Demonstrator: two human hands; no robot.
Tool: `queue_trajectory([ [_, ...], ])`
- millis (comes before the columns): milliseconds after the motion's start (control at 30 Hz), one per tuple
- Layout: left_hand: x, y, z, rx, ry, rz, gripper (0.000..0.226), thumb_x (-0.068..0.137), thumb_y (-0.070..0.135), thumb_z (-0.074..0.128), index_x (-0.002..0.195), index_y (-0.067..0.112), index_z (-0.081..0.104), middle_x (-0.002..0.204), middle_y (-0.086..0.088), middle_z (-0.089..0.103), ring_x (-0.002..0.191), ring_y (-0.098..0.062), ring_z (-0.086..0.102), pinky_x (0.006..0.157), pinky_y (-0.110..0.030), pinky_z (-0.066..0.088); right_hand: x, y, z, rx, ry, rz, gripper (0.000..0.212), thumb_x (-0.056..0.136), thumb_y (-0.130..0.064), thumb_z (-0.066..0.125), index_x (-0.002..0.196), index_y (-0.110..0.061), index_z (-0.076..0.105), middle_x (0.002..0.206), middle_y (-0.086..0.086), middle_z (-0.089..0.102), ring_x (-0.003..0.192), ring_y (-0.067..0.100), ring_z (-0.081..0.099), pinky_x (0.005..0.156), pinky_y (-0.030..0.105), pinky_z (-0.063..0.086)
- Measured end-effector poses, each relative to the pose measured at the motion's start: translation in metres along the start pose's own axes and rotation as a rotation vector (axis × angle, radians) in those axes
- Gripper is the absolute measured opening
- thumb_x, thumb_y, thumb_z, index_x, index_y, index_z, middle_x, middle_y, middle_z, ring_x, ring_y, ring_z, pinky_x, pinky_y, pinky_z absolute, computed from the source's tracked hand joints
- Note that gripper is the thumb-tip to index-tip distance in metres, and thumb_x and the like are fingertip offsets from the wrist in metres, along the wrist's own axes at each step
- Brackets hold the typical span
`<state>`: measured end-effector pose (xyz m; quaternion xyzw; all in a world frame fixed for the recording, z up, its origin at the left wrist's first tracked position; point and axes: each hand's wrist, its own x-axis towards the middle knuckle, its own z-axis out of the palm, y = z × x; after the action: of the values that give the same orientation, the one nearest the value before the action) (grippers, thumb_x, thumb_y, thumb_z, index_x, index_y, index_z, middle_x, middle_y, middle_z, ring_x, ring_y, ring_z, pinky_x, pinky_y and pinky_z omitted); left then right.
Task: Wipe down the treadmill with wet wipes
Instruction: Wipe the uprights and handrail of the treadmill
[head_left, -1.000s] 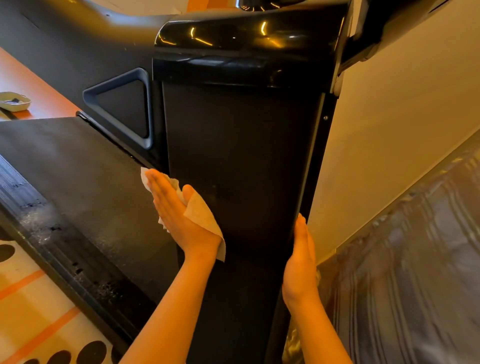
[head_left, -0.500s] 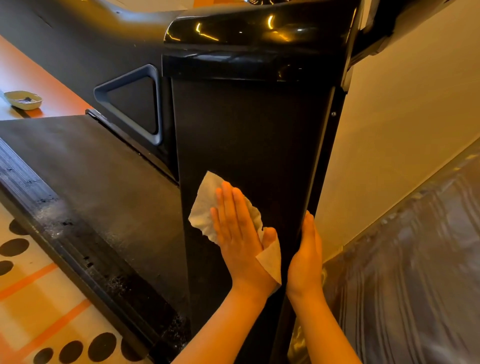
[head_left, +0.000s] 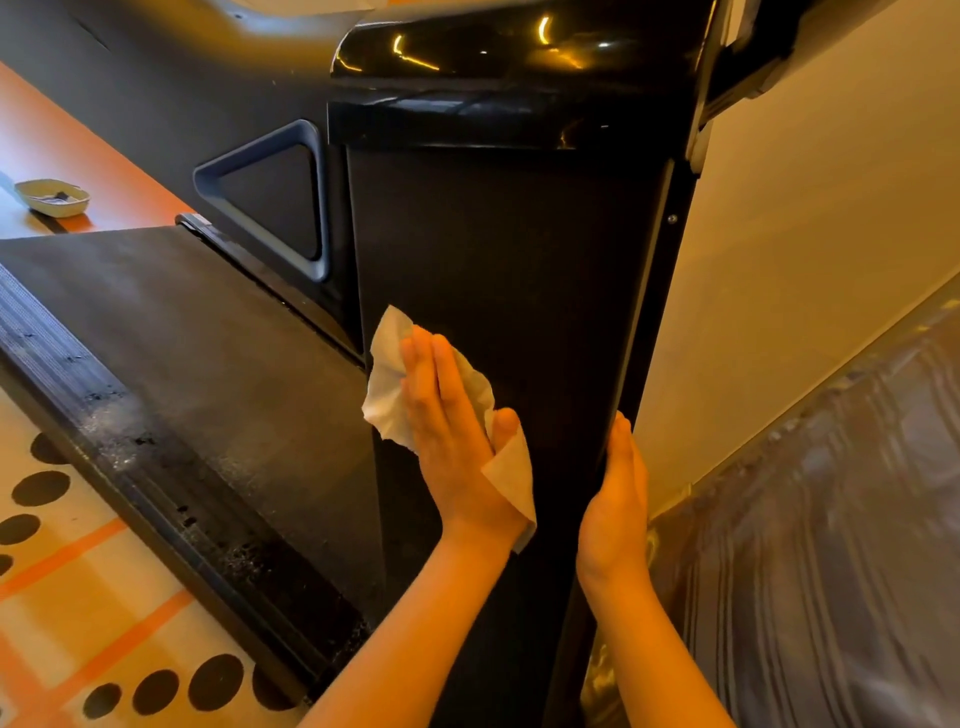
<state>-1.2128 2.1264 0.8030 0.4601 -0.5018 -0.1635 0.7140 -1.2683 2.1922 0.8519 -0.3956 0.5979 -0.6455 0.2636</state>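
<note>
Wipe (head_left: 387, 379) lies pressed under the flat, released grip of the left hand (head_left: 457, 441), low on the treadmill column (head_left: 509, 270) whose length runs upward; right hand (head_left: 615, 499), also unclenched, braces its edge.

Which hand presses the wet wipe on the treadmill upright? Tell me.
The left hand, flat on the wet wipe; the right hand rests bare against the treadmill upright.
</note>
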Motion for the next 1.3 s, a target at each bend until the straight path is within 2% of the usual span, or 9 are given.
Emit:
queue_trajectory([
  [100,-0.040,-0.010,0.000,0.037,-0.068,0.107,0.060,0.103,0.043,0.025,0.155,0.023,0.001,0.159,0.000,0.005,0.149,-0.018,0.008,0.119,-0.036,0.025,0.000,0.003,0.000,0.003,0.020,-0.012,0.113,0.057,-0.092,0.052,0.141,-0.016,0.048,0.136,0.005,0.056,0.128,0.017,0.052,0.111,0.047,0.039],
  [233,-0.066,-0.021,0.000,0.072,-0.077,0.192,0.063,0.103,0.053,0.018,0.155,0.024,-0.004,0.162,0.010,-0.002,0.150,-0.014,0.006,0.121,-0.037,0.021,0.001,0.008,0.001,-0.014,0.026,-0.025,0.120,0.051,-0.096,0.050,0.142,-0.019,0.046,0.140,0.004,0.053,0.131,0.018,0.049,0.112,0.049,0.037],
  [433,-0.024,-0.006,0.002,0.023,-0.013,0.192,0.058,0.103,0.051,0.017,0.147,0.013,0.022,0.151,-0.007,0.020,0.149,-0.015,0.012,0.117,-0.050,0.028,0.001,-0.001,0.001,-0.039,0.018,0.007,0.065,0.093,-0.056,0.039,0.140,-0.013,0.047,0.136,0.008,0.055,0.127,0.017,0.052,0.111,0.045,0.038],
  [633,-0.071,-0.032,-0.001,0.121,-0.085,0.249,0.063,0.103,0.053,0.019,0.155,0.024,-0.002,0.155,-0.001,0.011,0.150,-0.014,0.008,0.116,-0.049,0.027,-0.003,-0.003,0.004,-0.022,0.038,0.020,0.084,0.075,-0.069,0.044,0.141,-0.017,0.048,0.138,0.004,0.055,0.130,0.016,0.050,0.112,0.047,0.037],
  [733,-0.066,-0.029,-0.001,0.098,-0.095,0.227,0.064,0.102,0.055,0.015,0.155,0.025,-0.006,0.162,0.010,-0.004,0.151,-0.014,0.004,0.117,-0.049,0.024,-0.003,-0.004,0.003,0.000,0.033,0.046,0.066,0.088,-0.064,0.046,0.137,-0.021,0.050,0.136,0.001,0.056,0.128,0.013,0.050,0.112,0.044,0.037],
  [800,-0.041,-0.022,0.000,0.091,-0.080,0.237,0.065,0.102,0.056,0.011,0.154,0.025,-0.010,0.162,0.010,-0.011,0.151,-0.015,0.001,0.116,-0.053,0.025,-0.002,-0.003,0.000,0.007,0.015,0.038,0.060,0.084,-0.058,0.041,0.132,-0.025,0.052,0.131,0.000,0.059,0.125,0.012,0.053,0.111,0.042,0.039],
  [933,0.012,-0.016,-0.003,0.148,-0.071,0.284,0.066,0.099,0.059,0.006,0.153,0.027,-0.016,0.159,0.001,0.000,0.150,-0.014,-0.006,0.121,-0.051,0.016,-0.002,-0.003,0.001,-0.041,0.035,0.024,0.047,0.076,-0.054,0.036,0.118,-0.039,0.049,0.125,-0.011,0.057,0.123,0.005,0.050,0.112,0.035,0.038],
  [1133,0.035,-0.022,-0.008,0.095,-0.077,0.179,0.075,0.097,0.063,0.007,0.152,0.018,-0.014,0.158,-0.014,0.000,0.148,-0.008,-0.012,0.123,-0.037,-0.003,-0.003,-0.010,0.000,-0.051,0.065,0.062,0.043,0.101,-0.031,0.033,0.144,-0.025,0.037,0.129,-0.018,0.043,0.122,-0.004,0.036,0.102,0.017,0.029],
  [1300,0.056,-0.032,-0.014,-0.001,-0.024,0.049,0.068,0.103,0.045,0.028,0.150,0.006,-0.002,0.158,-0.029,0.004,0.148,-0.036,0.003,0.118,-0.062,0.010,-0.004,-0.011,0.001,-0.039,0.052,0.069,0.044,0.103,-0.028,0.032,0.146,-0.021,0.035,0.132,-0.015,0.041,0.121,-0.004,0.034,0.101,0.015,0.028],
])
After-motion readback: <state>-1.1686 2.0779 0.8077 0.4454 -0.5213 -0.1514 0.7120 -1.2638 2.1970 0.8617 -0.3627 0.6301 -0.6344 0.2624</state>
